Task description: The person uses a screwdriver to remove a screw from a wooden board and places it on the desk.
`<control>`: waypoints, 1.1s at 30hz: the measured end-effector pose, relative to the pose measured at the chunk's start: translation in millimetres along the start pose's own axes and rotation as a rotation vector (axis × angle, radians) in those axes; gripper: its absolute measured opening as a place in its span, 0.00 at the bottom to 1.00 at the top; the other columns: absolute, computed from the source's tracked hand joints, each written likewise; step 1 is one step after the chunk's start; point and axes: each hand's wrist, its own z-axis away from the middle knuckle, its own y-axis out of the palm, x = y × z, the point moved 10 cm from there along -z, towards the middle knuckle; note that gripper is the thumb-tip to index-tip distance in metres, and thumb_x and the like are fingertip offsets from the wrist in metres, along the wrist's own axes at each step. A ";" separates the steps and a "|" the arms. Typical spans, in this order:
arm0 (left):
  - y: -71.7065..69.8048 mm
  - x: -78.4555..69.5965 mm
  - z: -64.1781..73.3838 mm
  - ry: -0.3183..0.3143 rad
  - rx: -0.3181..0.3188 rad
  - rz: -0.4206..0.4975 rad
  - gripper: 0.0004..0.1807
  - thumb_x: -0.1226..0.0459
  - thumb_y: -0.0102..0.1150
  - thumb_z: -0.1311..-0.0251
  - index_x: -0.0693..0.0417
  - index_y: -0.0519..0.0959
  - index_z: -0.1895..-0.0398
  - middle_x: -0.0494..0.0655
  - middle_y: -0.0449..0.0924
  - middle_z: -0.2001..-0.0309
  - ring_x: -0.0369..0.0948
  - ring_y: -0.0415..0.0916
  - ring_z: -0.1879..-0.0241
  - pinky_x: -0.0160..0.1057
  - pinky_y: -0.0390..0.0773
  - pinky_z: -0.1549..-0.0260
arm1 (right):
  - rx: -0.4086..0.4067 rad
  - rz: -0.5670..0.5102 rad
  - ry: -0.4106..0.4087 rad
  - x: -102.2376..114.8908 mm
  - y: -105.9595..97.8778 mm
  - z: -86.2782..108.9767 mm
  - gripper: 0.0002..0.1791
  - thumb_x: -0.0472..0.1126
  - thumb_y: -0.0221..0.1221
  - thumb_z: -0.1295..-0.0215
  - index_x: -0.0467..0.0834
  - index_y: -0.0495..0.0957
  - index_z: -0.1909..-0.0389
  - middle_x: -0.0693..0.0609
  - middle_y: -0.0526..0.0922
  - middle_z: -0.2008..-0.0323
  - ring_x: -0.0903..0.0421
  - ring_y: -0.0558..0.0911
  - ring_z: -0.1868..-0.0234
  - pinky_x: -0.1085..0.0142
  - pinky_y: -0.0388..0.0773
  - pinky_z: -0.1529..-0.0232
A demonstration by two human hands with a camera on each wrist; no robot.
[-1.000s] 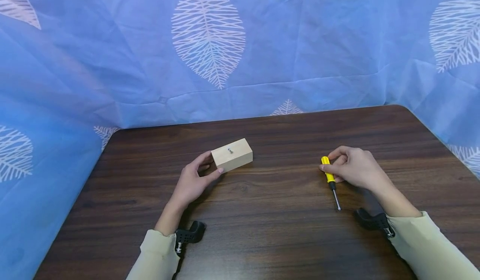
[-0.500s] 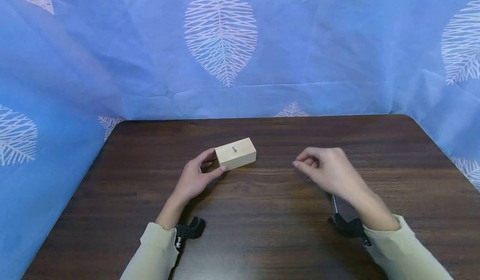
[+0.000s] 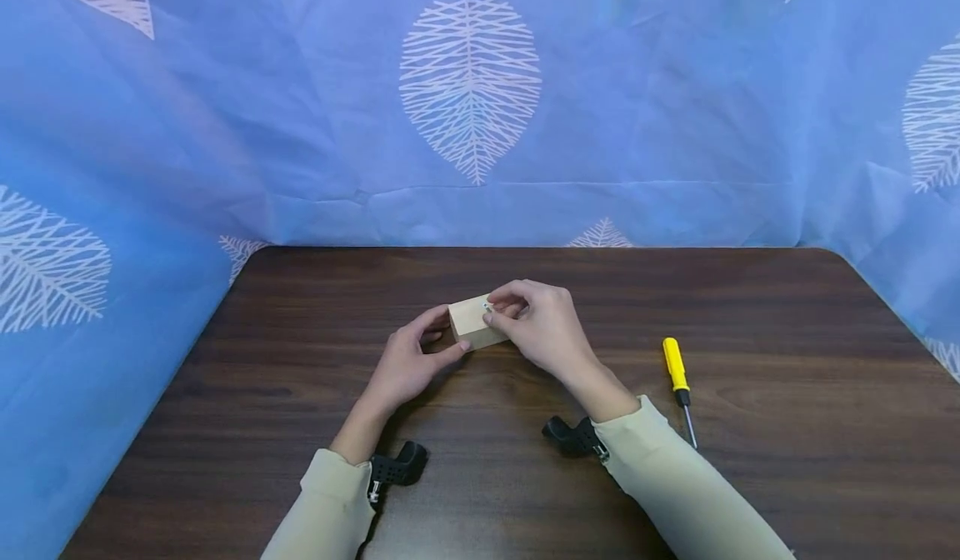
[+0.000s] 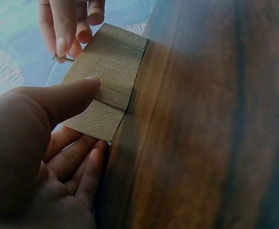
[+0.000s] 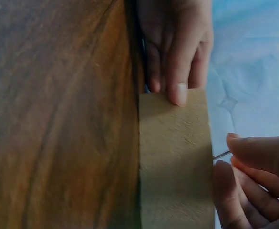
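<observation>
A pale wooden block (image 3: 470, 318) lies on the table, with a small screw (image 4: 64, 58) standing out of its top face. My left hand (image 3: 408, 360) grips the block's left end, the thumb (image 4: 84, 93) on the near side and the other fingers around the end. At the block's right part is my right hand (image 3: 551, 327), its thumb and index fingertips on either side of the screw. A narrow gap shows between those fingertips in the right wrist view, with the screw's thread (image 5: 222, 155) running across it.
A screwdriver (image 3: 676, 367) with a yellow handle lies on the dark wooden table (image 3: 480, 485), right of the right hand, its tip close to the right sleeve. Behind the table hangs a blue cloth (image 3: 322, 110) with white leaf prints. Both wrists carry black camera mounts.
My right hand has let go of the screwdriver, leaving it on the table, and has moved left to the screw on the block. My left hand keeps its grip on the block.
</observation>
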 end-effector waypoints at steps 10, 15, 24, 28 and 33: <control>1.4 -3.2 1.0 0.014 0.005 -0.005 0.38 0.56 0.72 0.29 0.52 0.70 0.19 0.56 0.78 0.27 0.56 0.77 0.29 0.57 0.78 0.29 | -0.082 -0.027 -0.010 -2.2 0.9 0.8 0.03 0.37 0.73 0.31 0.44 0.92 0.59 0.50 0.92 0.65 0.56 0.88 0.67 0.68 0.82 0.69; 1.7 -2.0 1.6 0.005 0.000 -0.005 0.38 0.55 0.72 0.29 0.51 0.70 0.19 0.56 0.78 0.27 0.56 0.77 0.29 0.58 0.78 0.29 | -0.079 -0.149 0.056 -3.8 -12.1 4.1 0.05 0.40 0.69 0.27 0.44 0.90 0.55 0.48 0.91 0.66 0.47 0.89 0.70 0.67 0.84 0.75; 0.2 -1.5 3.6 -0.001 0.002 -0.015 0.39 0.56 0.72 0.30 0.51 0.69 0.19 0.58 0.77 0.27 0.57 0.76 0.28 0.58 0.77 0.29 | 0.013 -0.027 0.327 -50.2 -49.7 48.1 0.08 0.42 0.67 0.25 0.42 0.87 0.53 0.44 0.92 0.63 0.53 0.91 0.68 0.66 0.85 0.69; -1.7 -0.2 4.0 -0.009 -0.002 -0.032 0.38 0.56 0.72 0.29 0.50 0.70 0.19 0.57 0.77 0.27 0.57 0.75 0.28 0.59 0.77 0.29 | 0.038 0.088 0.420 -70.2 -59.7 72.6 0.09 0.43 0.67 0.26 0.40 0.86 0.55 0.50 0.92 0.68 0.58 0.89 0.71 0.64 0.80 0.67; 3.7 0.3 4.0 -0.016 0.008 -0.036 0.37 0.55 0.72 0.29 0.48 0.70 0.19 0.56 0.76 0.27 0.57 0.75 0.27 0.59 0.77 0.29 | 0.050 0.169 0.477 -87.0 -63.7 93.9 0.08 0.42 0.68 0.26 0.41 0.85 0.59 0.54 0.91 0.74 0.62 0.86 0.76 0.64 0.78 0.68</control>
